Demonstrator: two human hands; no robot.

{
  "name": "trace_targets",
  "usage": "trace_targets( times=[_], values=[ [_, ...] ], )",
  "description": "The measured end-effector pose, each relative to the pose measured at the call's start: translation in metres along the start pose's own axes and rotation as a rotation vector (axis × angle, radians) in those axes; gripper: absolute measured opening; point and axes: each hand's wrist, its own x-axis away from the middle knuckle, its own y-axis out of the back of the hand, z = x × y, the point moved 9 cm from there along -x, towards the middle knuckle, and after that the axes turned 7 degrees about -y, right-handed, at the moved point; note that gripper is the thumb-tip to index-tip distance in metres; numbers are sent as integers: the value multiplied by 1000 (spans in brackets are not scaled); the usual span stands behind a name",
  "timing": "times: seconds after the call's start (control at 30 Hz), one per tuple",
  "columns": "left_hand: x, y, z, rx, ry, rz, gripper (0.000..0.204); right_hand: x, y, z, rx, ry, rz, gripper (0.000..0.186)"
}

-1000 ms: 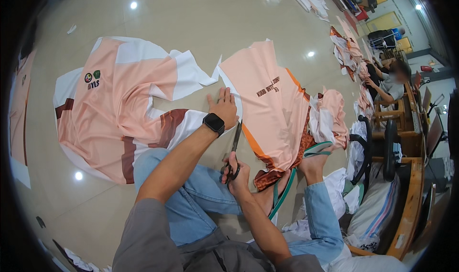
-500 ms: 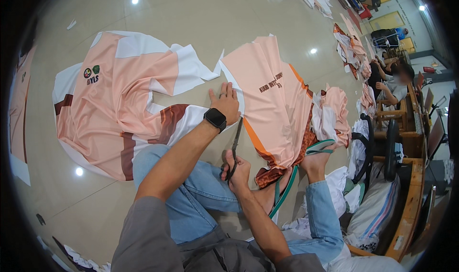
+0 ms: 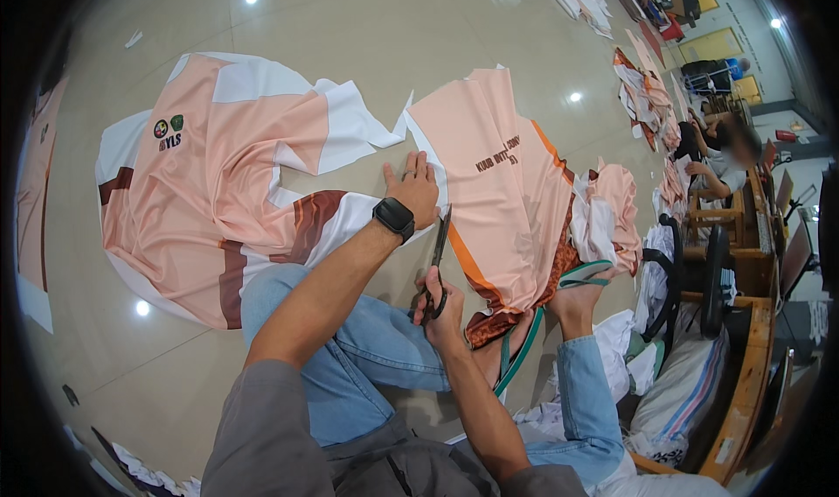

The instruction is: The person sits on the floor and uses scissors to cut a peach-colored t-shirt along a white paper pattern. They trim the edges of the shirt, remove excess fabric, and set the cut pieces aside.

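Observation:
My left hand (image 3: 411, 189), with a ring and a dark watch at the wrist, lies flat with fingers stretched out beside the peach fabric piece (image 3: 476, 139). Its fingertips rest at the white edge of that piece. Dark scissors (image 3: 440, 245) are gripped in my right hand (image 3: 444, 312), fingers through the handles. Their blades point away from me, the tips at the piece's left edge, above its orange stripe. A larger peach, white and brown fabric panel (image 3: 197, 182) spreads over the floor on the left, with small emblems on it.
My foot in a green-edged sandal (image 3: 516, 353) stands against the fabric's lower end. More fabric (image 3: 616, 213) is heaped at the right. Beyond are a white sack (image 3: 682, 392), wooden furniture (image 3: 743, 392) and a seated person (image 3: 721, 169). A fabric strip (image 3: 39, 200) lies far left.
My right hand and the scissors have moved slightly right and away from me, the blade tips now at the peach piece's edge. My left hand has stayed in place.

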Motion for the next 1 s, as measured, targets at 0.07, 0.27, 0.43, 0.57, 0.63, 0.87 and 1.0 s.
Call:
trace_targets(
  times=[0.07, 0.27, 0.43, 0.57, 0.63, 0.87, 1.0],
  values=[
    [0, 1, -1, -7, -4, 5, 91, -1, 2, 0, 17, -1, -6, 62],
    [-1, 1, 0, 5, 0, 1, 91, -2, 4, -1, 38, -24, -15, 58],
    [-1, 1, 0, 14, 3, -14, 92, -4, 4, 0, 96, -8, -19, 57],
    [1, 3, 1, 26, 10, -10, 92, -1, 4, 6, 46, 2, 9, 60],
    [0, 3, 1, 33, 11, -11, 93, -4, 7, 9, 41, 8, 17, 62],
    [-1, 5, 0, 39, 15, 3, 96, -17, 15, 13, 112, 11, -23, 63],
    [1, 4, 3, 16, 63, 13, 98, -15, 19, 17, 196, 9, 3, 63]
  ],
)
